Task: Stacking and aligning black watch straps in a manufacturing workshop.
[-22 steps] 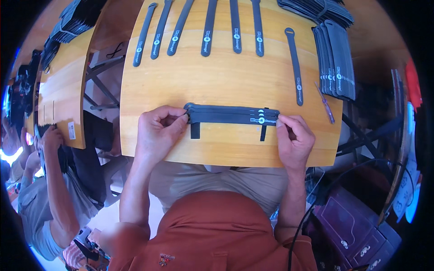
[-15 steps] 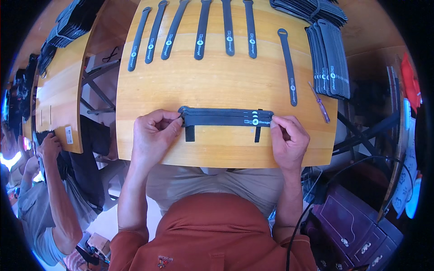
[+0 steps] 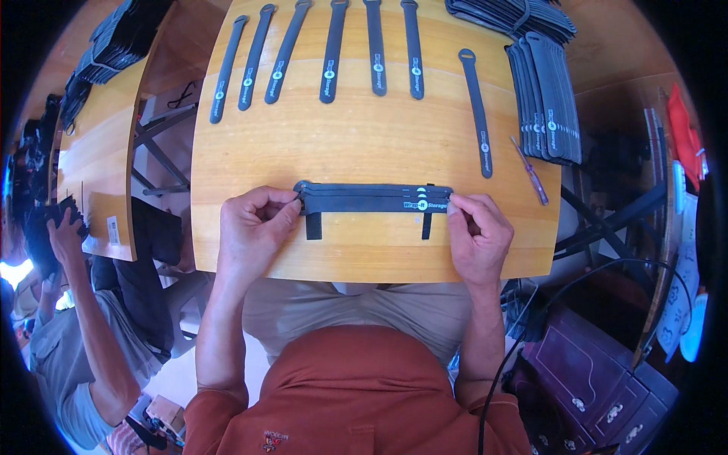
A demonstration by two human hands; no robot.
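A small fanned stack of dark grey storage straps (image 3: 356, 200) lies lengthwise near the table's front edge, with pale printing at its right end. My left hand (image 3: 254, 231) is closed in a pinch on the stack's left end, by the rounded tips. At the opposite end, my right hand (image 3: 482, 241) pinches the straps between thumb and fingers. Two short black strips, a left one (image 3: 314, 227) and a right one (image 3: 427, 226), stick out toward me from beneath the stack.
Several single straps (image 3: 332, 53) lie spread along the far side; one strap (image 3: 476, 114) lies nearer, to the right. A screwdriver (image 3: 529, 171) rests by a strap pile (image 3: 552, 98). A bundled pile (image 3: 512, 17) sits behind. At left, a co-worker's hand (image 3: 67, 235) holds dark pieces beside another table (image 3: 106, 167).
My hands keep their pinch on both ends of the stack, which looks the same. The whole view has shifted slightly. At left, the co-worker's hand has moved up and left with the dark pieces.
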